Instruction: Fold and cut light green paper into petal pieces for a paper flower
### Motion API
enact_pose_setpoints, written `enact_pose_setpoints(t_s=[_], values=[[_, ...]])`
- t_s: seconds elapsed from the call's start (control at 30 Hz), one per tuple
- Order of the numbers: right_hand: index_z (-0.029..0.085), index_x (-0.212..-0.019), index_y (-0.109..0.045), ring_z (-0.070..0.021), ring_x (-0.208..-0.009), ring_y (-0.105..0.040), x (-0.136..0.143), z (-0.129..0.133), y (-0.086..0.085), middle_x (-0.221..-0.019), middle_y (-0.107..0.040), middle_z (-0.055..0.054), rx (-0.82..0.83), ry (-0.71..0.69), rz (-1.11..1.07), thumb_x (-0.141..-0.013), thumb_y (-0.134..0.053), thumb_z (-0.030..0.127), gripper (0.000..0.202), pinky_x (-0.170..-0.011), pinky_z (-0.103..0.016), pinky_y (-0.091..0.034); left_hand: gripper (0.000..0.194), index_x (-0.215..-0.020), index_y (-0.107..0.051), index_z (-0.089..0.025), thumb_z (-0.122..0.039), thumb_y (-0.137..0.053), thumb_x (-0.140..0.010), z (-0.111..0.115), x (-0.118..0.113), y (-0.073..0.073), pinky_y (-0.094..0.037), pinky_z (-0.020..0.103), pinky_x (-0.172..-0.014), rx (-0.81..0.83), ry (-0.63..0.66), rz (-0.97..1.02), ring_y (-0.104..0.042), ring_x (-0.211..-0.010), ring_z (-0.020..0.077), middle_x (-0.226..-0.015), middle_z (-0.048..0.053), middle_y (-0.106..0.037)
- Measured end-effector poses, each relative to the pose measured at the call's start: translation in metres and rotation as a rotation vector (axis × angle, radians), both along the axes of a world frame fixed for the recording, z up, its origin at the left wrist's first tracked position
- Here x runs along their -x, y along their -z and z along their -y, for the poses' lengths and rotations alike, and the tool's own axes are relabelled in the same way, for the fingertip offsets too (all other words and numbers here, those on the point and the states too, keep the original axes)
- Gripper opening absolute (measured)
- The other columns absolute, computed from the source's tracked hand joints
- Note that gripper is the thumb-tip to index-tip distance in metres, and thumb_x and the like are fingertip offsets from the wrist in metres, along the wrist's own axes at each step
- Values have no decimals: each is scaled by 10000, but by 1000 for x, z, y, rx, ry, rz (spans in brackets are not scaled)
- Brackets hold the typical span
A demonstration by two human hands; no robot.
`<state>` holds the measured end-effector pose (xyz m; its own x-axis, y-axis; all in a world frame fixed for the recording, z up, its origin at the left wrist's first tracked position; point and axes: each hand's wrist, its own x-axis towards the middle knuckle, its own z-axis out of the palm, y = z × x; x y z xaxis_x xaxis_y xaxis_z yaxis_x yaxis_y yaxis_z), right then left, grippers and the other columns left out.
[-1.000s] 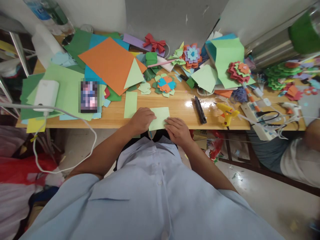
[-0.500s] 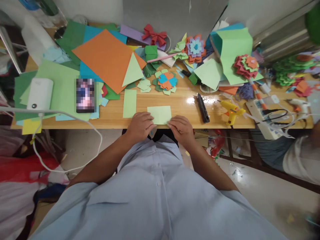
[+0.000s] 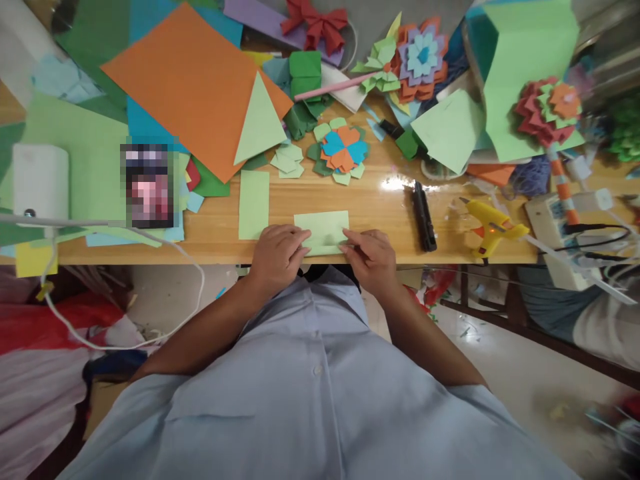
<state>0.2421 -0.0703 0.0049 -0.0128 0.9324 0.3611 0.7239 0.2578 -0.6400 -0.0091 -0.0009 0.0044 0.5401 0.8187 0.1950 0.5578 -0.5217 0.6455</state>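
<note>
A light green paper rectangle [image 3: 325,228] lies at the table's front edge, with a narrow fold along its near side. My left hand [image 3: 281,253] pinches its left end between thumb and fingers. At the right end, the thumb and fingers of my right hand [image 3: 369,257] close on the paper's near corner. Just left of my left hand lies a second light green strip [image 3: 254,205], flat on the wood. Behind the held paper is a round paper flower [image 3: 343,150] in orange and blue with green petals.
A black stapler-like tool [image 3: 424,217] and a yellow glue gun [image 3: 493,228] lie to the right, near a power strip [image 3: 560,243]. On the left are a phone [image 3: 149,187], a white power bank [image 3: 40,181] with a cable, and an orange sheet [image 3: 187,87].
The view has moved closer to the table. The near edge of the held paper now shows a narrow fold, and my right fingers have spread slightly over it.
</note>
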Motion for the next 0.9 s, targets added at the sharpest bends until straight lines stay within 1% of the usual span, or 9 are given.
enact_pose_setpoints(t_s=[0.1,0.2,0.3,0.47,0.67,0.9], values=[[265,-1290,-736,-226,-857,-698,0,3,0,-870,-780,-28,-7,54,7,-987,-707,312,308,-867,-424,-521,264,-1237,-741,-222,-294,-596,-1028,1,0,0,-527,473,-1012,-40,5,-16,-721,-1118,271,-1137,89,-800],[262,-1315,-721,-254,-949,-706,0,4,0,-872,-771,-34,35,100,42,-983,-700,340,341,-930,-453,-527,250,-1235,-735,-213,-263,-592,-1035,2,-1,0,-526,466,-1016,-89,8,-16,-725,-1121,267,-1114,90,-804],[249,-1332,-704,-274,-1000,-708,1,3,-1,-859,-757,-41,88,117,104,-983,-679,356,365,-967,-471,-526,258,-1249,-728,-226,-244,-593,-1030,4,-1,-2,-517,471,-1019,-70,1,-36,-724,-1120,269,-1115,86,-803],[262,-1397,-645,-273,-991,-702,3,1,-4,-830,-727,-21,66,122,124,-975,-682,297,426,-965,-470,-514,306,-1312,-694,-240,-233,-586,-1027,4,-2,-4,-500,481,-1030,-12,-16,-68,-713,-1126,271,-1130,81,-793],[271,-1442,-603,-267,-956,-692,6,-1,-5,-829,-722,-11,52,135,111,-955,-708,247,499,-946,-463,-506,314,-1324,-678,-237,-218,-591,-1023,4,-2,-5,-510,472,-1009,-8,-19,-75,-717,-1107,267,-1078,67,-792],[274,-1462,-586,-266,-938,-698,7,-1,-4,-800,-712,-5,80,157,112,-956,-705,253,521,-947,-471,-510,353,-1354,-658,-248,-195,-596,-1011,3,-3,-10,-517,468,-998,3,-27,-68,-722,-1095,265,-1066,63,-790]])
